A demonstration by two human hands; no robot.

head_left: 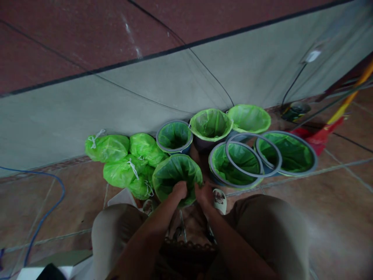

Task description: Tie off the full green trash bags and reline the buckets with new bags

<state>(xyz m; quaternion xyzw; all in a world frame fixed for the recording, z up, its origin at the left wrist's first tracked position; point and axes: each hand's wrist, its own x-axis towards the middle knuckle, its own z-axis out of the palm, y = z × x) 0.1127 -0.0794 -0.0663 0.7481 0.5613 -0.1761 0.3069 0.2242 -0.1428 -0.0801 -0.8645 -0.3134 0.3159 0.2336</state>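
Two hands point(180, 189) point(204, 193) at a green-lined bin point(163, 173), printed slipper point(219, 199) beside.

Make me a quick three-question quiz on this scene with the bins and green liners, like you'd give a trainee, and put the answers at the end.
1. Multiple choice: In this view, the loose grey ring overlaps: A) the blue cable, B) two lined bins at the right, C) the wall outlet.
2. True or false: The tied green bags lie to the left of the lined bins.
3. Short answer: Which of the person's hands is at the right edge of the nearest green liner?

Key: 1. B. 2. True. 3. The right hand.
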